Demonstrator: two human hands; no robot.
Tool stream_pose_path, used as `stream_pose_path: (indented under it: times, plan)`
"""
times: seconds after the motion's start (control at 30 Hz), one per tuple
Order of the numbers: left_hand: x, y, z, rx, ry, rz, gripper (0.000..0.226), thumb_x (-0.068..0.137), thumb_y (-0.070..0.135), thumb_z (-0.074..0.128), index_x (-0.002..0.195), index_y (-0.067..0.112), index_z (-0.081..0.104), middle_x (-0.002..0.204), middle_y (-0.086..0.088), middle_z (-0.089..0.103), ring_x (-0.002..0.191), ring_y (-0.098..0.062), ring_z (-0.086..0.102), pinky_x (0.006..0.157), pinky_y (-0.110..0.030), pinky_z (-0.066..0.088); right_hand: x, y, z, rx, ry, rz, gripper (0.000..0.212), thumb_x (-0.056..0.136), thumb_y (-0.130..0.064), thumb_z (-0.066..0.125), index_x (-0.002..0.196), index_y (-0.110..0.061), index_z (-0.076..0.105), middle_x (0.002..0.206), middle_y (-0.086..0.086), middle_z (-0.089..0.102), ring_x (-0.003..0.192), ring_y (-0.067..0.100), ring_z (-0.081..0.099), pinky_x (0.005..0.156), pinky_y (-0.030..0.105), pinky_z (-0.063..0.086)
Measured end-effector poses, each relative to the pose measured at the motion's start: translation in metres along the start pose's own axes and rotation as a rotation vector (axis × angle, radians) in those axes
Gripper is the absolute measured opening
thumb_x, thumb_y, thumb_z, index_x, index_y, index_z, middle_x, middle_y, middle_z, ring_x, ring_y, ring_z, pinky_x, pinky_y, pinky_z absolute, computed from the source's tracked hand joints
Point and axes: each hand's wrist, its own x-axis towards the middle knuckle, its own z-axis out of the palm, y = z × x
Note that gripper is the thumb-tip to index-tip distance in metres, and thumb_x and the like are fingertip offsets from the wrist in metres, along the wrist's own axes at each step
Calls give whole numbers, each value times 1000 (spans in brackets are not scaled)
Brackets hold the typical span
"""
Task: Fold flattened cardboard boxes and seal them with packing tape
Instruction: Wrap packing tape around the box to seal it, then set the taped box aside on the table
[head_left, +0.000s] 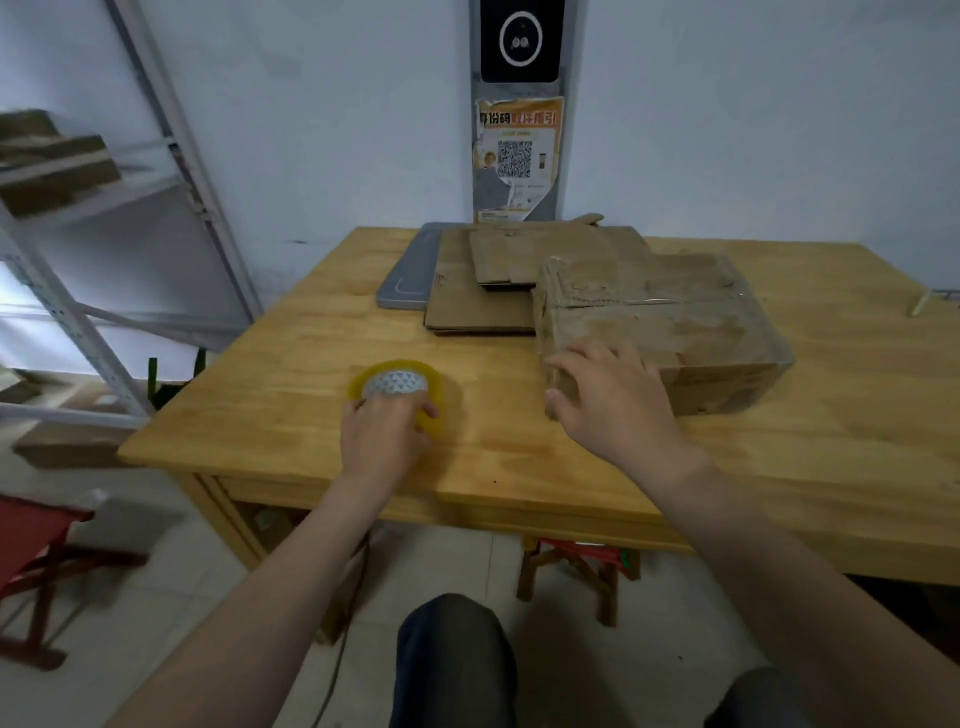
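Observation:
A folded cardboard box (691, 322), its top seam covered with clear tape, stands on the wooden table (291, 364) at the right. My right hand (608, 395) rests with spread fingers on the box's near left corner. A yellowish roll of packing tape (397, 382) with a patterned core lies flat on the table left of the box. My left hand (382, 431) lies on the roll's near edge, fingers curled over it. Behind them lies a stack of flattened cardboard boxes (483, 296).
A grey flat tray (408, 283) lies under the flattened stack's left side. A metal shelf rack (78, 218) with cardboard stands at the left. A red folding stool (31, 545) sits on the floor at the left, another stool (576, 566) under the table. My knees show at the bottom.

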Motion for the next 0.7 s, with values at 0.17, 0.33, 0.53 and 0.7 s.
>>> stream_pose_path:
  times: [0.17,0.33,0.53,0.7]
  plan:
    - [14,15,-14,-55,-60,20,30,87,19,73,107,41,70,108,7,70,116,-22,61,109,-56,40,6,17,-4,42,17,39,42,99,-46,55,139,-34,56,148,-6,49,135,29,40,109,50,37]
    - [18,69,-33,-282,-14,122,25,91,29,70,115,36,71,123,10,68,108,-15,65,82,-39,58,3,59,-27,56,77,129,42,99,-44,56,139,-33,57,149,-3,49,137,31,36,109,52,38]
    - [10,133,-19,-474,-148,48,50,93,34,69,140,26,52,131,8,60,120,-13,57,87,-28,45,-9,138,-54,-59,210,282,46,92,-34,64,137,-28,59,149,7,46,132,40,40,102,55,41]
    - [0,157,9,-456,-195,-83,83,85,46,76,152,23,32,145,-4,47,128,-25,53,95,-40,52,-26,194,-34,-46,26,395,73,95,-26,59,157,-30,21,158,12,30,137,45,30,102,59,40]
